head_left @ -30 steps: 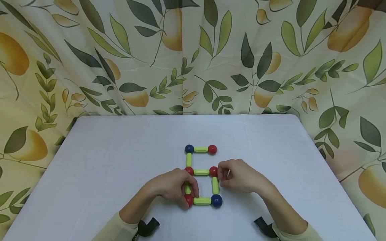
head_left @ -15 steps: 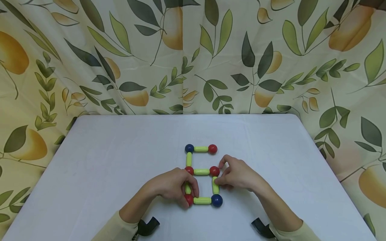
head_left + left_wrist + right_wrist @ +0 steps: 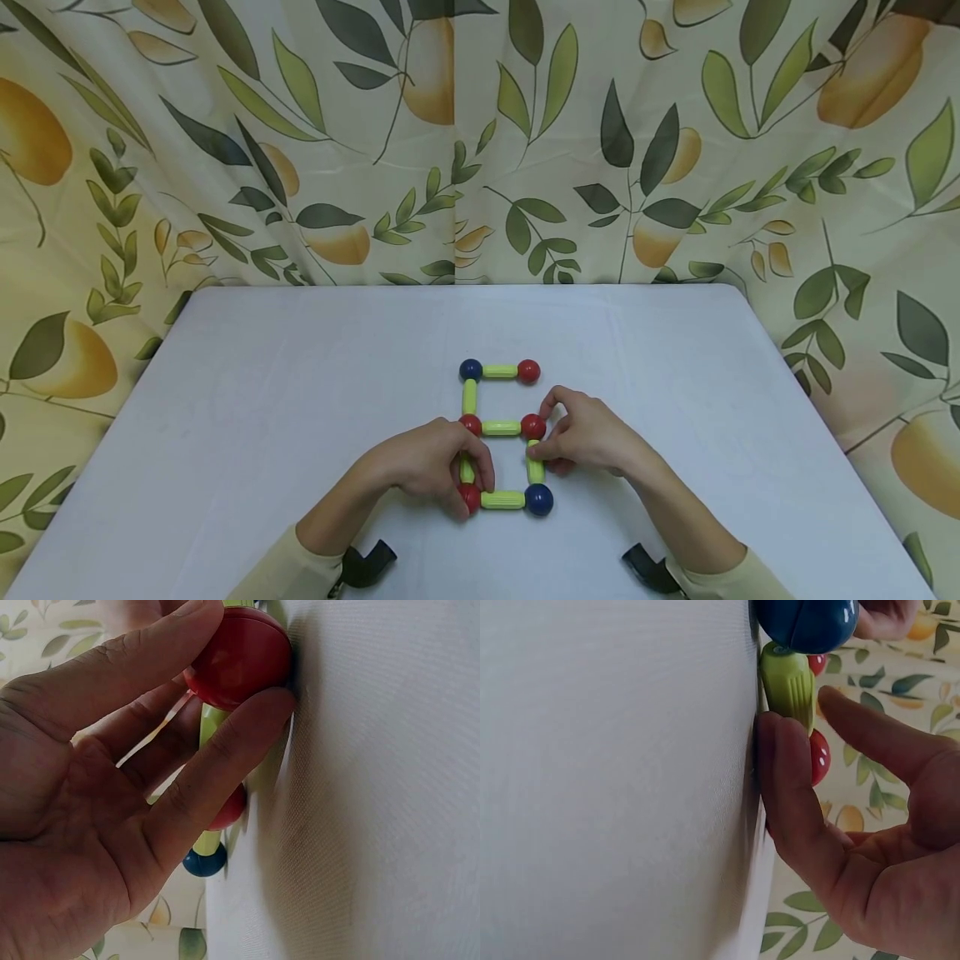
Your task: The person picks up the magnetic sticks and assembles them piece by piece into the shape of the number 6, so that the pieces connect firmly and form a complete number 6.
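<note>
Green magnetic sticks and red and blue balls lie joined in a figure on the white table. My left hand [image 3: 442, 462] pinches the lower-left red ball [image 3: 240, 660] between thumb and finger, covering part of the left stick [image 3: 467, 472]. On the other side, my right hand [image 3: 588, 433] has its thumb and fingers about the right-hand green stick [image 3: 786, 682], while its index finger reaches the middle-right red ball [image 3: 533, 427]. A blue ball [image 3: 808, 622] sits at that stick's near end. The bottom green stick [image 3: 503, 500] links the lower-left red ball to this blue ball.
At the figure's far end are a blue ball [image 3: 471, 370], a green stick [image 3: 500, 371] and a red ball [image 3: 528, 371]. The white table [image 3: 300, 358] extends around it, with a leaf-and-fruit patterned curtain [image 3: 525, 167] behind. Black wrist devices [image 3: 367, 564] hang under both wrists.
My right hand has shifted its hold: the thumb moved from beside the middle-right red ball onto the green stick, and the fingers spread apart. My left hand stays in place.
</note>
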Available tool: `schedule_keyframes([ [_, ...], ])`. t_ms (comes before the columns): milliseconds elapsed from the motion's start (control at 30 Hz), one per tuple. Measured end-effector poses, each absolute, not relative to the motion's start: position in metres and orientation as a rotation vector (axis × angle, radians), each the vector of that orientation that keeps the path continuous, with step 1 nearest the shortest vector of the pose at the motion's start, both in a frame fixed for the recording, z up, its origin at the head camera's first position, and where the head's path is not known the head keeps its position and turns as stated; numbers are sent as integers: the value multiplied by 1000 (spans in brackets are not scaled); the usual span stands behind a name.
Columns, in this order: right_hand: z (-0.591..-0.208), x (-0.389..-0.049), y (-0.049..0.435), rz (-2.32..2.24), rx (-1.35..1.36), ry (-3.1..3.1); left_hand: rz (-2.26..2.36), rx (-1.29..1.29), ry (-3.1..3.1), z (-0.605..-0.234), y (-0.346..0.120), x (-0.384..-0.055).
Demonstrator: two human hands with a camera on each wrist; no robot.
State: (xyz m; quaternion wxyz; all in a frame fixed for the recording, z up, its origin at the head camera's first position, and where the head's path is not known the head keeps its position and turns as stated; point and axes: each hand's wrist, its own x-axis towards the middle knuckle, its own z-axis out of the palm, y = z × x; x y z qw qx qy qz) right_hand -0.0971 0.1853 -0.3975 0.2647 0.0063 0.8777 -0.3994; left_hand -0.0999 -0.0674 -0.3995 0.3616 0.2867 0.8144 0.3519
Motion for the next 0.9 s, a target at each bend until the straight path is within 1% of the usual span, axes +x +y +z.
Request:
schedule_keyframes([
  [467, -398, -95, 178, -1035, 66, 2429, 908, 743, 2102, -399, -67, -99],
  [900, -398, -95, 179, -1088, 71, 2374, 906, 743, 2106, -400, -67, -100],
])
